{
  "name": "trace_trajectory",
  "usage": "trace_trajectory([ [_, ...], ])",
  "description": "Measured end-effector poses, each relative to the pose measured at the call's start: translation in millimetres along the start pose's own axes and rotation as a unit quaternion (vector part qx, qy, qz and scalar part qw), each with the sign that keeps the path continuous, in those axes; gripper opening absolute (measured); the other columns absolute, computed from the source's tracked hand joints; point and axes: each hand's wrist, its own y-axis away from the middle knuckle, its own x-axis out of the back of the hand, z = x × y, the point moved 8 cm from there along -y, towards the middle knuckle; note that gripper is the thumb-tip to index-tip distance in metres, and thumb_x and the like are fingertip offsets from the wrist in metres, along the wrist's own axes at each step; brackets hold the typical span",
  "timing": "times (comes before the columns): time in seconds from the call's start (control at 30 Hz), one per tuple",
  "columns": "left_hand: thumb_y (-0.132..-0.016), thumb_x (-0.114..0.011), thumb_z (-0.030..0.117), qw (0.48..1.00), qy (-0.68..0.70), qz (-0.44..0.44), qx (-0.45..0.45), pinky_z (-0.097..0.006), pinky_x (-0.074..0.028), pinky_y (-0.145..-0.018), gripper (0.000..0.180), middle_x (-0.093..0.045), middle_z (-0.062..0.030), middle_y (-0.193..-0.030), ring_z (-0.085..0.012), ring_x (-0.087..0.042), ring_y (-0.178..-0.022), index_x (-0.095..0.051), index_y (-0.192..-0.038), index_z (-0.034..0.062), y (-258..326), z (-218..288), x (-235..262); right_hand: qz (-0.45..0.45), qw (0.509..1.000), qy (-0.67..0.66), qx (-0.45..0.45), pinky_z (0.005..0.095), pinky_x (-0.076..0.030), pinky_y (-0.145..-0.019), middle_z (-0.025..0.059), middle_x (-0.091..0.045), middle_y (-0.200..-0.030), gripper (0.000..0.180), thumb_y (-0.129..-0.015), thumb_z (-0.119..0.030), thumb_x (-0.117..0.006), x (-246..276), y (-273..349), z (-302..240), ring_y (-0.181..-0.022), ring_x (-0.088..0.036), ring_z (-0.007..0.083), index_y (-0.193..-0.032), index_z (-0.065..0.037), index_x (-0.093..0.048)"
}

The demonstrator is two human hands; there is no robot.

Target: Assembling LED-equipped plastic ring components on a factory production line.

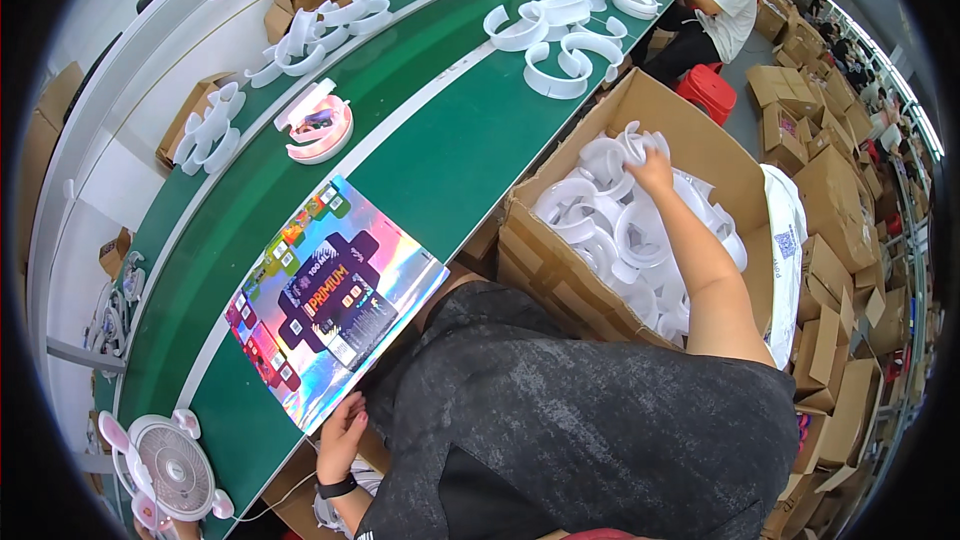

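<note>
My right hand [652, 170] reaches into a large cardboard box [545, 275] on my right. Its fingers are closed on a white curved plastic piece [632, 144] at the top of the heap. Many more white curved pieces [640, 240] fill the box, loosely tangled. My left hand [342, 438], with a dark band at the wrist, is at the bench's near edge. Its fingers are extended and hold nothing I can see. Just beyond it lies a shiny printed sheet [400, 245] with colourful box-shaped patterns, flat on the green bench.
Across the green bench [440, 140] are a white-and-pink round item [320, 132] and groups of white curved pieces [560, 65]. A small fan [172, 465] with pink ears stands at lower left. A seated person [725, 5] works beyond a red stool [707, 90]. Cartons [845, 200] crowd the right side.
</note>
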Motion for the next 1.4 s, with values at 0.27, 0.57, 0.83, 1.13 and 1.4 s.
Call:
trace_trajectory([
  [0.27,-0.091,-0.063,0.040,0.943,0.095,-0.278,-0.156,-0.035,-0.047,-0.093,0.062,-0.065,-0.0218,-0.117,-0.0272,-0.062,-0.110,-0.051,-0.131,-0.0057,1.3,154.5,-25.4,-0.111,0.983,0.058,-0.134,0.0447,-0.041,-0.099,0.0205,-0.061,-0.118,0.062,-0.077,-0.050,-0.071,-33.5,16.9,-15.0,-0.102,-0.064,0.0342,-0.116,-0.002,-0.063],
  [0.57,-0.090,-0.067,0.024,0.902,-0.197,-0.273,-0.270,-0.035,-0.048,-0.095,0.046,-0.062,-0.0152,-0.122,-0.0264,-0.061,-0.112,-0.056,-0.129,0.0032,-136.5,263.4,-152.9,-0.094,0.986,0.129,-0.052,0.0477,-0.052,-0.082,0.0185,-0.058,-0.113,0.030,-0.082,-0.007,-0.055,-10.5,0.2,0.8,-0.099,-0.064,0.0373,-0.111,-0.005,-0.057],
  [0.83,-0.087,-0.068,0.029,0.720,-0.337,-0.316,-0.517,-0.044,-0.032,-0.111,0.043,-0.056,-0.0136,-0.130,-0.0329,-0.047,-0.128,-0.059,-0.123,0.0072,-176.4,257.1,-304.8,0.109,0.986,0.077,-0.099,0.0486,-0.049,-0.088,0.0207,-0.059,-0.114,0.048,-0.079,-0.002,-0.055,106.1,-13.5,63.5,-0.107,-0.058,0.0396,-0.127,-0.005,-0.052],
  [1.13,-0.086,-0.066,0.030,0.718,-0.331,-0.249,-0.560,-0.039,-0.038,-0.093,0.020,-0.059,-0.0035,-0.087,-0.0222,-0.056,-0.093,-0.066,-0.095,0.0127,-182.9,243.8,-298.4,-0.104,0.983,-0.070,0.136,0.0447,-0.050,-0.088,0.0202,-0.067,-0.104,0.027,-0.080,-0.008,-0.056,-22.4,25.2,-55.3,-0.098,-0.063,0.0376,-0.103,-0.001,-0.068],
  [1.4,-0.085,-0.066,0.029,0.691,-0.324,-0.252,-0.595,-0.039,-0.038,-0.095,0.021,-0.058,-0.0035,-0.086,-0.0218,-0.056,-0.091,-0.064,-0.099,0.0131,-186.7,241.2,-299.0,-0.248,0.938,-0.143,-0.195,0.0411,-0.044,-0.099,0.0261,-0.054,-0.133,0.066,-0.091,-0.034,-0.061,-233.7,-0.2,33.3,-0.121,-0.054,0.0390,-0.142,0.001,-0.039],
])
